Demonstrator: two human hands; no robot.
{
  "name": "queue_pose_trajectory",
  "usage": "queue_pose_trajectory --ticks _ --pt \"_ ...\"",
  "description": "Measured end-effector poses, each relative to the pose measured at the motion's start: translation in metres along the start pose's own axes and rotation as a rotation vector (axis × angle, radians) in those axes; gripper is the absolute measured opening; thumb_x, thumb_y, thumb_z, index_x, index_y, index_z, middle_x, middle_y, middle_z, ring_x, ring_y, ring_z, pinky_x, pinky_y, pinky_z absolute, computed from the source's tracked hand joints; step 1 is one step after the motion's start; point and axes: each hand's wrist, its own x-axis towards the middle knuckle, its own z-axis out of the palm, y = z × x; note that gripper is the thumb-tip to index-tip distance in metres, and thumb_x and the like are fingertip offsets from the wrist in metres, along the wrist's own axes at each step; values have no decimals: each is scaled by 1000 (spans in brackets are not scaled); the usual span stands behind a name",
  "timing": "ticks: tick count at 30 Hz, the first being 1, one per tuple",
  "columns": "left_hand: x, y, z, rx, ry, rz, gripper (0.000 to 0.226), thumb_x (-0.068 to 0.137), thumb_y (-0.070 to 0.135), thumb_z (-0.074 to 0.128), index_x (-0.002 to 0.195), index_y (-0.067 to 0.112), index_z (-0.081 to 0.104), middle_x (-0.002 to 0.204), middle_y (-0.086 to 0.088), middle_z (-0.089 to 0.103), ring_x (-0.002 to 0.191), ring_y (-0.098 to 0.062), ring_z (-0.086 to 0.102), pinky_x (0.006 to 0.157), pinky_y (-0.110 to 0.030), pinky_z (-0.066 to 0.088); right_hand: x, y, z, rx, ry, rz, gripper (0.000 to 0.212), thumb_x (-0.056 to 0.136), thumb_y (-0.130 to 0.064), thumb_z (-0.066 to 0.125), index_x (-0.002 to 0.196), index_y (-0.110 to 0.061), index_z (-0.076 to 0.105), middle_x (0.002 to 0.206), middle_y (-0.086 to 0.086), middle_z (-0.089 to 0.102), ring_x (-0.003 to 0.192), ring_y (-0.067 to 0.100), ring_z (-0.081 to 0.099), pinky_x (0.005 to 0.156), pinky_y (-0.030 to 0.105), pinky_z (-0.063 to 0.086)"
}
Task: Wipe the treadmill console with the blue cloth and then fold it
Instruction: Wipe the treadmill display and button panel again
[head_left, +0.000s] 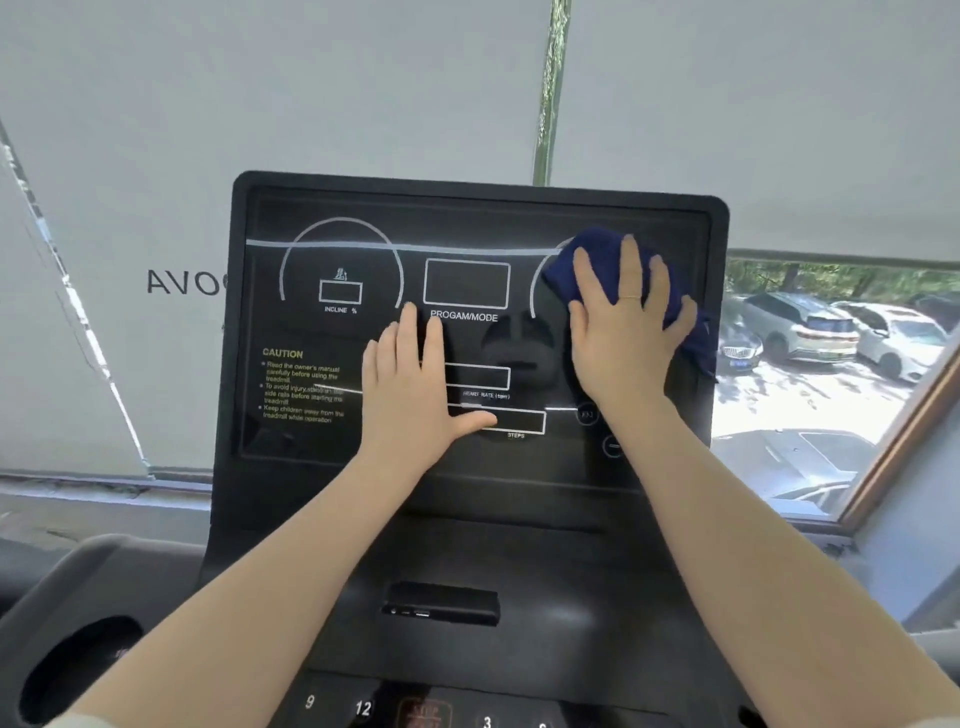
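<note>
The blue cloth (597, 260) lies bunched against the upper right part of the treadmill console (467, 332), mostly hidden under the right hand (626, 322); only its top edge, left corner and a fold hanging past the hand's right side show. The right hand presses on it with fingers spread flat and straight, a thin ring on one finger. The dial outline on that side of the console is largely covered by cloth and hand, so its label cannot be read.

The left hand (413, 384) rests palm-down on the bare middle of the console, fingers straight and together, thumb out to the right, holding nothing. It covers part of the display boxes beneath it.

On the console's left, the caution text (301, 387) is small and partly unreadable. Nearer, a dark slot (441, 603) sits in the lower panel, with what looks like a small item in it, too dim to identify. A round cup holder (78, 670) at near left is in shadow, its contents not discernible. The button row (363, 706) at the near edge is cut off.

Far right, parked cars (810, 327) show through a window (831, 374).
</note>
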Motion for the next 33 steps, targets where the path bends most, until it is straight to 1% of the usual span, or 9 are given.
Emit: queue_pose_trajectory --ticks 3,5,9,16,18,23,26,28,33 --pt "4 5 6 54 -9 26 120 52 71 69 141 0 31 149 -24 25 136 -40 27 112 -50 17 -11 -13 14 -9 59 -182 46 93 -31 42 138 -34 42 152 11 29 135 37 24 101 61 18" --pt "6 4 8 65 -17 19 122 50 72 68 140 -1 32 148 -25 26 137 -40 24 113 -50 11 -10 -8 19 -36 54 -340 45 91 -34 39 135 -37 46 150 9 35 134 34 26 102 56 15" --pt "10 0 12 81 33 34 121 40 75 64 128 -6 46 135 -31 42 128 -45 38 108 -55 19 28 16 8 -78 12 -483 44 93 -39 33 135 -40 45 150 6 35 134 34 31 104 55 13" --pt "8 2 10 68 -1 23 121 45 74 65 134 -4 41 140 -30 37 131 -44 34 111 -51 15 72 15 -12 53 34 6 43 100 -38 30 143 -44 30 157 2 14 142 28 9 109 56 2" --pt "7 3 10 71 -3 19 121 46 72 68 136 -4 38 142 -29 33 133 -43 31 112 -50 14 58 1 -6 58 17 -5 44 99 -37 32 143 -43 30 158 2 13 142 30 9 108 56 5" --pt "7 4 10 66 -5 26 121 47 69 73 137 -3 36 144 -29 31 133 -43 30 112 -51 15 4 -13 16 -38 17 -365 45 90 -40 36 134 -39 48 149 7 36 133 32 31 100 50 16" --pt "7 3 10 67 -4 27 120 47 69 73 136 -3 38 143 -30 33 132 -44 33 111 -52 18 16 5 9 -48 -23 -433 44 92 -42 34 134 -40 47 150 4 35 134 32 33 101 52 20" --pt "6 2 10 62 -6 28 120 46 69 73 136 -3 38 142 -30 34 131 -44 34 110 -52 19 33 22 1 -29 -27 -360 44 94 -42 34 137 -41 42 154 4 28 137 33 26 103 54 17" --pt "6 4 7 74 -20 32 120 50 71 69 138 -2 35 145 -28 30 134 -42 30 112 -50 16 59 53 -16 41 17 -3 42 99 -40 33 142 -43 33 158 0 13 142 29 10 108 55 7"
